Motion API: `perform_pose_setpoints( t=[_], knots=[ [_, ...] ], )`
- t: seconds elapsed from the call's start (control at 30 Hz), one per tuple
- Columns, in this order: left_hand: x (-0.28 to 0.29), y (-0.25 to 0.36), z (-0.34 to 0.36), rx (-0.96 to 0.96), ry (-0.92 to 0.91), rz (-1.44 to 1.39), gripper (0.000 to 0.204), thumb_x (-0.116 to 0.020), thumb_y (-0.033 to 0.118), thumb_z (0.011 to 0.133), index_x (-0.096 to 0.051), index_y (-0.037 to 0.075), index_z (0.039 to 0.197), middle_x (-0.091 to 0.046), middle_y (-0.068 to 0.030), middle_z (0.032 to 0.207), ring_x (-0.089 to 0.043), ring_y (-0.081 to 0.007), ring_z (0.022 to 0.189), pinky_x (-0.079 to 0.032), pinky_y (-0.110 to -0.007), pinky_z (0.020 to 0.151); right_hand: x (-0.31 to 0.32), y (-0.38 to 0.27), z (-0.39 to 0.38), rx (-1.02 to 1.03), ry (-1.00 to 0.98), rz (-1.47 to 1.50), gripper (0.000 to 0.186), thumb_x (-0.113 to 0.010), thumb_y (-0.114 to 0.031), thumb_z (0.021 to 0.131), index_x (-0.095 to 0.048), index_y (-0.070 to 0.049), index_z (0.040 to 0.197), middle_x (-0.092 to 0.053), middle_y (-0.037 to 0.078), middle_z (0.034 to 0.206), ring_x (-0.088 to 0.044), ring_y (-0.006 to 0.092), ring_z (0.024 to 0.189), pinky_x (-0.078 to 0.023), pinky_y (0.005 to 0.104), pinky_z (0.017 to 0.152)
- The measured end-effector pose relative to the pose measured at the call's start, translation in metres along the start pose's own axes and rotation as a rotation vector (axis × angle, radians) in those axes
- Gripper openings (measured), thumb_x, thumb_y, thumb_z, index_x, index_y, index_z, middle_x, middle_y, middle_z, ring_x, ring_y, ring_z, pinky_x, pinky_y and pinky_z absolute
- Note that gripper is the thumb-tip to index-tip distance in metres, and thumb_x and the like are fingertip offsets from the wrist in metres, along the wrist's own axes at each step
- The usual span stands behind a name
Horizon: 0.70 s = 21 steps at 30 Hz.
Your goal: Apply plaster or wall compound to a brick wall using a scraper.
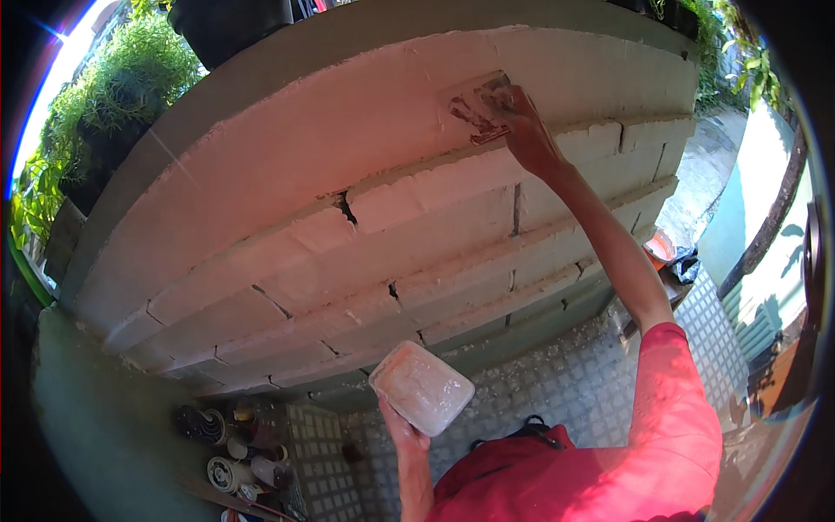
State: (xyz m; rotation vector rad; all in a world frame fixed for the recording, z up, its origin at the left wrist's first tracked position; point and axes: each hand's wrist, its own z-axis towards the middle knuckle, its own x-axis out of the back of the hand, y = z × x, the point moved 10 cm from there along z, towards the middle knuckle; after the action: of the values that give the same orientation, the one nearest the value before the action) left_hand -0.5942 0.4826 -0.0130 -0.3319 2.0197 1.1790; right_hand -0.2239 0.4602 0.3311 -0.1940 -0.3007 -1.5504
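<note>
In front of me rises a block wall [417, 222], its upper band coated in smooth pale plaster and its lower courses showing rough joints with gaps. My right hand [527, 130], arm stretched up, grips a flat plastering trowel [477, 106] smeared with plaster. The trowel's blade lies against the wall at the lower part of the coated band. Low in front of my body, my left hand [404, 428] holds a rectangular tub [426, 389] of whitish paste by its side and underside. Most of the left fingers are hidden behind the tub.
Plant pots with green foliage [130, 74] stand beyond the wall's top left. Several cans and containers [228, 474] sit at the lower left. An orange bucket [661, 248] is at the right, beside a black bag [685, 265]. Light splatters dot the tiled floor [565, 383].
</note>
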Motion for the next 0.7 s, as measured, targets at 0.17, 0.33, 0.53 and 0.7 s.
perform_pose_setpoints(
  t=[0.17,0.33,0.53,0.7],
  knots=[
    [0.006,-0.002,0.011,0.012,-0.005,-0.010,0.058,-0.045,0.054,0.097,-0.045,0.014,0.138,-0.054,-0.0044,0.134,-0.055,-0.0250,0.120,-0.049,-0.042,0.099,0.023,0.004,0.047,0.058,0.108,0.016,0.052,-0.050,0.016,0.078,-0.062,-0.006,0.124,-0.050,0.015,0.119,-0.052,0.0355,0.109,-0.047,0.0408,0.092],
    [0.002,-0.002,0.006,0.000,0.000,-0.007,0.058,-0.043,0.054,0.097,-0.044,0.015,0.139,-0.053,-0.0045,0.135,-0.054,-0.0257,0.121,-0.049,-0.043,0.099,-0.004,0.030,0.016,-0.036,0.014,0.111,0.057,-0.051,0.019,0.072,-0.062,-0.005,0.123,-0.049,0.016,0.118,-0.052,0.0359,0.110,-0.047,0.0420,0.093],
    [0.016,-0.005,0.011,0.027,0.019,-0.012,0.059,-0.043,0.055,0.097,-0.044,0.015,0.139,-0.053,-0.0042,0.136,-0.054,-0.0257,0.121,-0.049,-0.044,0.099,0.010,-0.008,0.031,-0.035,0.060,0.153,0.059,-0.051,0.019,0.070,-0.062,-0.005,0.123,-0.048,0.016,0.120,-0.050,0.0371,0.112,-0.045,0.0427,0.095],
    [0.001,-0.008,0.011,0.032,0.019,-0.020,0.053,-0.044,0.051,0.098,-0.047,0.014,0.136,-0.055,-0.0045,0.131,-0.056,-0.0254,0.118,-0.051,-0.043,0.096,-0.018,-0.026,0.041,-0.018,0.128,0.032,0.059,-0.052,0.016,0.069,-0.060,-0.002,0.125,-0.047,0.018,0.119,-0.049,0.0391,0.112,-0.043,0.0443,0.096]
  ],
)
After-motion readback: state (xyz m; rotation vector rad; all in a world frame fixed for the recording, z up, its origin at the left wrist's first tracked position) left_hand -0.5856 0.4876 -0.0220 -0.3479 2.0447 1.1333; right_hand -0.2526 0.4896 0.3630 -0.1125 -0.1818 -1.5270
